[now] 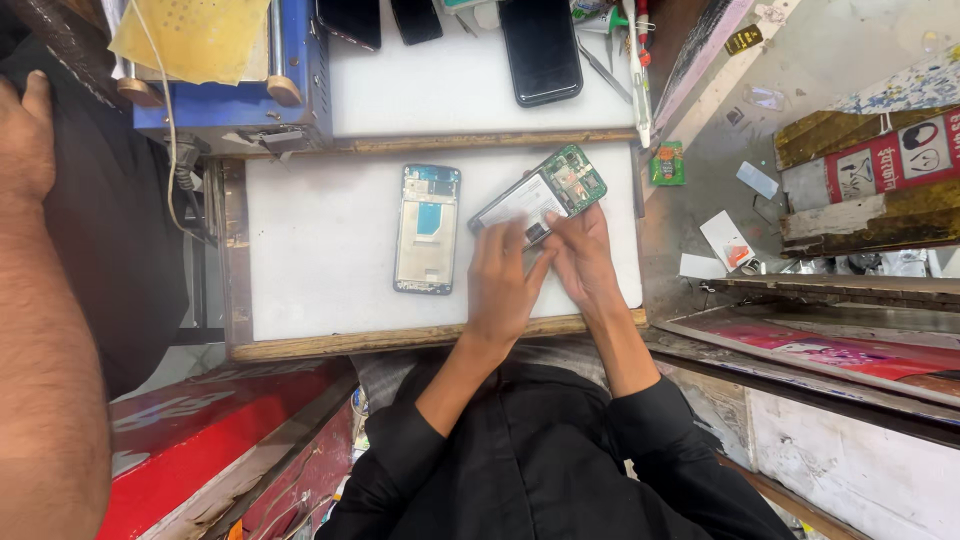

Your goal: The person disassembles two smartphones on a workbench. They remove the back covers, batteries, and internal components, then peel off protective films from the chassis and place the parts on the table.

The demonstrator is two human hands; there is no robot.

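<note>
Two hands are working over a white work surface (330,270), and going left to right: a bare forearm (45,330) of another person is hanging well to the left of them. An empty phone frame (427,229) is lying flat just left of the left hand (503,283), which is pressing its fingertips on the opened phone (540,196) (green circuit board showing at its far end). The right hand (583,258) is pinching that phone's near edge, touching the left hand. A black phone (541,48) is lying beyond both hands.
</note>
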